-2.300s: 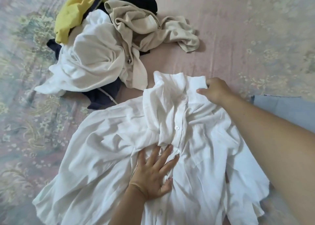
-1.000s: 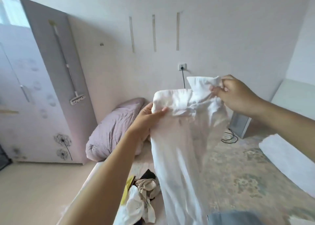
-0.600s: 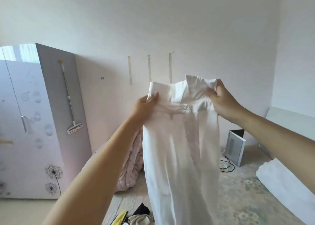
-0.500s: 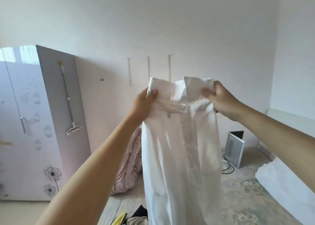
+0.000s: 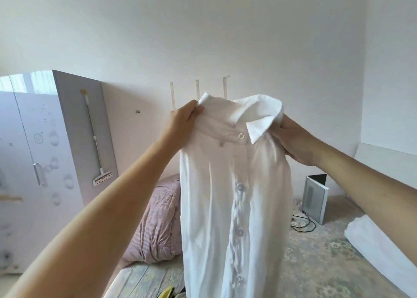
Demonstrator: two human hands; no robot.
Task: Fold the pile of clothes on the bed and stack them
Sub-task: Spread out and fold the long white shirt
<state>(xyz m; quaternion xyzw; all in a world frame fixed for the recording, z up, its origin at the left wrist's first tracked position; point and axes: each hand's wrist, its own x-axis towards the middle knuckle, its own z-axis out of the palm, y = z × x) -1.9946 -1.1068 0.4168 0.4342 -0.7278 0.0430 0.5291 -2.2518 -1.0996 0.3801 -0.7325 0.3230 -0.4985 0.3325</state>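
While both arms reach up and forward, the white shirt (image 5: 234, 184) hangs in the air in front of the person, well above the bed (image 5: 316, 259), its buttoned front facing the camera and its collar at the top. Left hand (image 5: 182, 126) pinches the shirt's shoulder at the top left, thumb and fingers curled over the fabric edge; right hand (image 5: 293, 139) grips the opposite shoulder just under the turned-down collar point, fingers tucked behind the cloth. Buttons run down the middle, the top one fastened near the collar, and the body of the shirt drops straight, its hem out of view at the bottom edge. Behind it, a striped pink pillow (image 5: 155, 223) leans at the head of the bed against the wall. At the bed's near edge a scrap of yellow garment (image 5: 167, 292) peeks out at the bottom of the view, beside the shirt. Off to the left stands a grey wardrobe (image 5: 45, 162) with a long-handled brush (image 5: 94, 139) hanging on its side; a small white box-like device (image 5: 314, 203) sits by the wall on the right, a black cable (image 5: 302, 224) trailing beside it
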